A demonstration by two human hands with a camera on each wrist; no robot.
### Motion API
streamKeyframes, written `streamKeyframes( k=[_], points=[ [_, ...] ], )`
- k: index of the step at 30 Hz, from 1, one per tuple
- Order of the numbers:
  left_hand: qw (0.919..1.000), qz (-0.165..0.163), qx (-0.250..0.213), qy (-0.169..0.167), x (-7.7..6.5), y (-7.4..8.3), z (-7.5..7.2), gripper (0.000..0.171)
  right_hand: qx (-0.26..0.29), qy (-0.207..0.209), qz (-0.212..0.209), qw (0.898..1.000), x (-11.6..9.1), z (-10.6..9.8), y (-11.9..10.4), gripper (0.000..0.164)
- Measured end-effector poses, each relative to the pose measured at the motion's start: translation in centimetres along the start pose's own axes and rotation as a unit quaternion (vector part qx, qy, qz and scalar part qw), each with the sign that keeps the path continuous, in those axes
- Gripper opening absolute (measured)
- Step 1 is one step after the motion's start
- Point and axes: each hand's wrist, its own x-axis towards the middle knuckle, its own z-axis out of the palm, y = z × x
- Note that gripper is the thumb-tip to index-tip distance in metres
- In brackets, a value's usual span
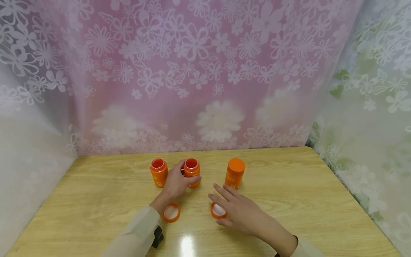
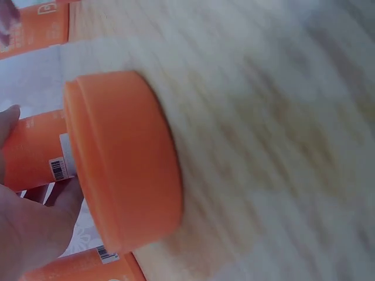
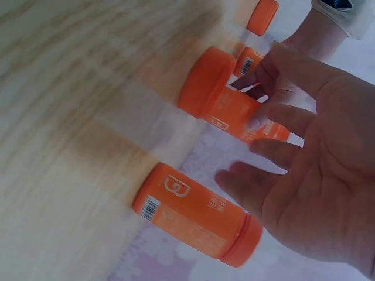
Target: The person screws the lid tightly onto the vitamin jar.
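My left hand (image 1: 174, 184) grips the middle orange bottle (image 1: 192, 172), which stands upright with its mouth uncovered. Fingers wrap behind it and the thumb lies across its front. Just left of that hand stands another uncapped orange bottle (image 1: 158, 175). Over an upturned orange cap (image 1: 213, 213), my right hand (image 1: 242, 212) hovers with fingers spread, partly hiding it. In the right wrist view the palm and loosely bent fingers hold nothing. A second upturned orange cap (image 1: 171, 213) lies below the left wrist and looms large in the left wrist view.
A third orange bottle (image 1: 235, 173), its cap on, stands upright beyond the right fingertips. All of it is on a wood-grain table (image 1: 282, 178). A floral pink curtain (image 1: 208, 71) hangs behind the back edge, with pale sheets at both sides.
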Motion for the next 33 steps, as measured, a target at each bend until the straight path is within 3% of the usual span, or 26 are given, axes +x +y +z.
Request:
streamKeyframes(
  k=[14,22,33],
  points=[
    [0.9996,-0.004,0.015,-0.023,0.4,0.2,-0.2,0.073,0.07,-0.042,0.007,0.997,2.1,1.0,0.2,0.036],
    [0.9996,0.007,0.007,-0.028,0.4,0.2,-0.2,0.069,0.09,-0.057,0.003,0.994,2.6,1.1,0.6,0.034],
    [0.9996,0.017,0.015,-0.016,0.6,-0.3,-0.2,0.066,0.065,-0.068,-0.028,0.995,3.0,0.6,0.7,0.041]
  ],
)
